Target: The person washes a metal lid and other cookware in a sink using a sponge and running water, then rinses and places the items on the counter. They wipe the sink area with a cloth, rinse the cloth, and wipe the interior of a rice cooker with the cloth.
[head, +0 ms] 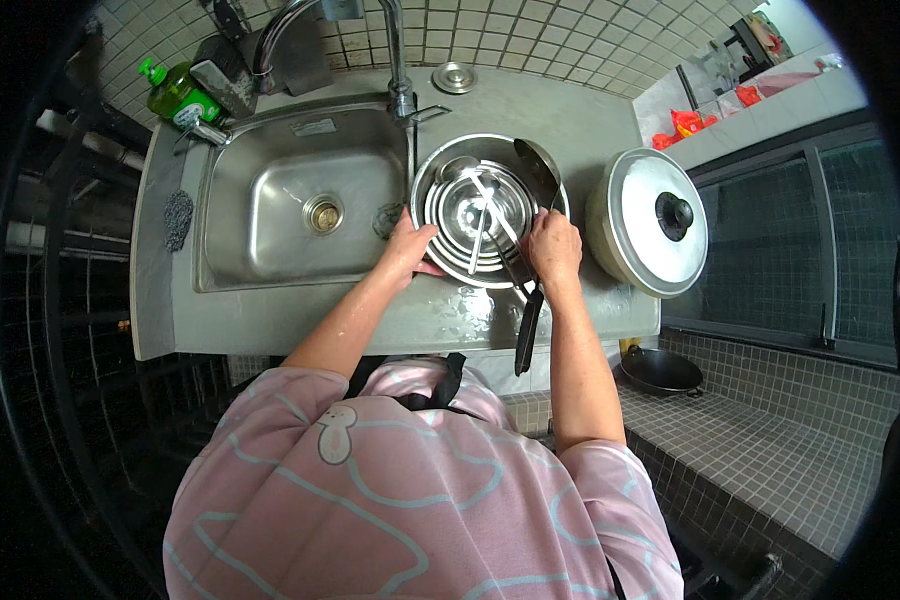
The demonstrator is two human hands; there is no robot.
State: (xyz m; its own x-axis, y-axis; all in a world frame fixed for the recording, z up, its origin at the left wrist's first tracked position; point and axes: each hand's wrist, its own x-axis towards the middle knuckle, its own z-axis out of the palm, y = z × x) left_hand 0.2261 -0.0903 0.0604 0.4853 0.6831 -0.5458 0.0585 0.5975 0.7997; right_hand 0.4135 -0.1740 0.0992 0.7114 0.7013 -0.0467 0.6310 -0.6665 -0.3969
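Observation:
A large stainless steel basin (424,171) stands on the counter to the right of the sink. Inside it sit several nested steel bowls (457,225), with a metal spoon (461,166) and other long utensils lying across them. My left hand (403,251) grips the basin's left rim, thumb on top and fingers underneath. At the right rim, my right hand (555,247) closes around the edge, its fingers partly hidden. A dark ladle or turner head (538,169) leans against the basin's right inner wall. Below my right hand, a black utensil handle (527,334) sticks out past the front rim.
Left of the basin is a steel sink (270,262) with a chrome faucet (399,82). A lidded pot (645,217) stands close on the right. Dish soap (184,97), a steel scourer (178,220) and a small lid (454,77) rest around the sink. A wok (660,371) sits lower right.

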